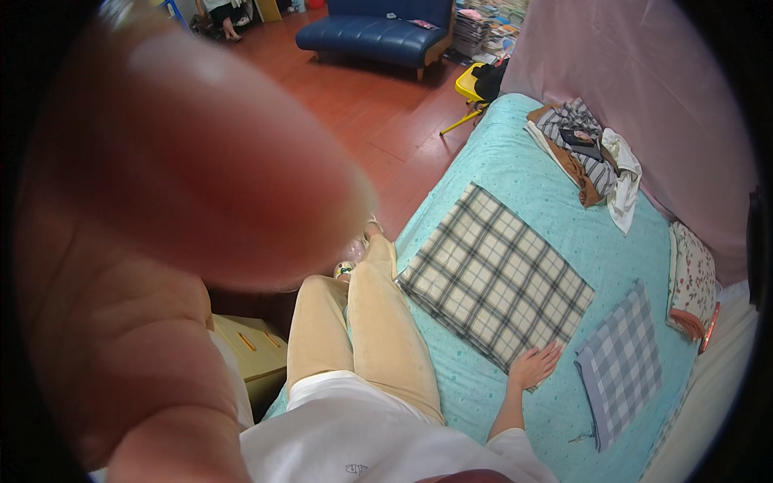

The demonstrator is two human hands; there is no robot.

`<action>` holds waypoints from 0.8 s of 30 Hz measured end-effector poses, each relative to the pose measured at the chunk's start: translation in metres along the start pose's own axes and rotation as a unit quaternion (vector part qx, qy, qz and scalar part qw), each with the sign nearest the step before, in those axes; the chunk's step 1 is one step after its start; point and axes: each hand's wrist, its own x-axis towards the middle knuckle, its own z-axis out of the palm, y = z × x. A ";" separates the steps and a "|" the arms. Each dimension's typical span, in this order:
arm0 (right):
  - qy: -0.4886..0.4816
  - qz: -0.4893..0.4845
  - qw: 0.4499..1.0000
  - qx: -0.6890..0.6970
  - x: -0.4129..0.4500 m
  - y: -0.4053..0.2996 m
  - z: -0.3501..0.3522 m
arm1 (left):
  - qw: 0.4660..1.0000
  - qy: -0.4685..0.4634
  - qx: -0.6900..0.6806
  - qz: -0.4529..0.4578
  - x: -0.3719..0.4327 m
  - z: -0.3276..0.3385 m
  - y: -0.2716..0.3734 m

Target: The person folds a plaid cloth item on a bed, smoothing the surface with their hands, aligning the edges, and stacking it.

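Note:
My left hand (175, 211) is raised very close to the camera, blurred, and covers much of the left side of the view. One large fingertip stands out; whether that hand grips anything is hidden. My right hand (534, 365) lies palm down on the near right corner of a folded black-and-cream plaid cloth (498, 275), with nothing in its grasp. The cloth is spread flat in a rough square on a turquoise bedsheet (465, 386). To the right of that hand, and apart from it, is a folded blue-grey and white checked cloth (625, 365).
Crumpled clothes (583, 151) with a dark flat object on top lie towards the bed's far end. A floral pillow (691, 278) rests by the pink curtain (634, 78). Beyond the bed are a yellow folding chair (468, 84) and a blue sofa (374, 36). A person (222, 12) stands far off.

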 end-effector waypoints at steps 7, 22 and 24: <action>0.005 -0.002 1.000 -0.007 -0.006 0.009 0.005 | 0.999 0.000 -0.014 -0.037 -0.006 0.005 0.000; -0.034 0.011 0.993 0.117 0.001 -0.039 0.026 | 0.893 -0.319 -0.021 -0.316 -0.246 0.353 -0.055; -0.083 -0.116 0.968 0.205 -0.007 -0.083 -0.026 | 0.889 -0.346 -0.013 -0.300 -0.285 0.376 -0.057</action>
